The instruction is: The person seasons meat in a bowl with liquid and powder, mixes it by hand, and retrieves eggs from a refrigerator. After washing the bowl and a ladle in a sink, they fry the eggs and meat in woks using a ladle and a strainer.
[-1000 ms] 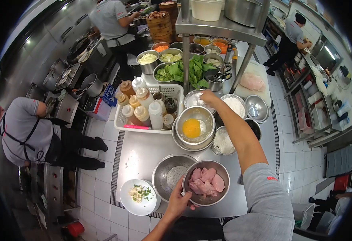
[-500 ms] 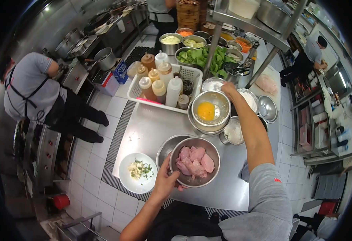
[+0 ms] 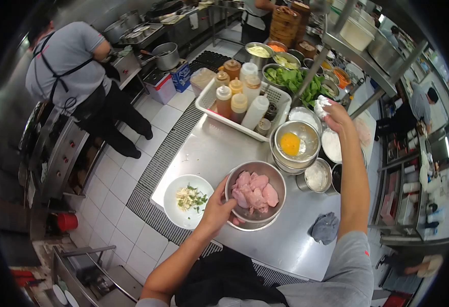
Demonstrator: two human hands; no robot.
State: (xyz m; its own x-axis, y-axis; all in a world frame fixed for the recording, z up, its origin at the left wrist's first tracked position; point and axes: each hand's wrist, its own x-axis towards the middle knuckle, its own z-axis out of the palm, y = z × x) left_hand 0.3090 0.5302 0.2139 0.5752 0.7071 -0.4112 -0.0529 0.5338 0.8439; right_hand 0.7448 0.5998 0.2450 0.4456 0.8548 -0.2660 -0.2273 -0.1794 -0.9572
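Note:
My left hand (image 3: pixel 218 209) grips the rim of a metal bowl (image 3: pixel 278 206) with pieces of raw, pale pink meat (image 3: pixel 255 190), likely chicken. Another metal bowl (image 3: pixel 259 225) is partly hidden beneath it. At the upper right, my right hand (image 3: pixel 338 116) is closed around a handful of white powder (image 3: pixel 322 106). That hand is beside a bowl of white powder (image 3: pixel 305 116). Just below it stands a metal bowl (image 3: pixel 310 134) with egg yolk (image 3: pixel 290 144) and a white patch. Left of the meat, a white plate (image 3: pixel 170 205) carries chopped pale bits and green herbs.
A white basket (image 3: pixel 224 118) of squeeze bottles stands behind, near leafy greens (image 3: pixel 306 87). More powder containers (image 3: pixel 317 175) are at right, below a metal shelf post (image 3: pixel 363 105). A grey cloth (image 3: pixel 325 228) lies at front right. A co-worker (image 3: pixel 76 66) stands at left.
My right hand has lifted out of the white powder bowl with a handful. My left hand has moved the meat bowl over the other metal bowl. The view has turned left.

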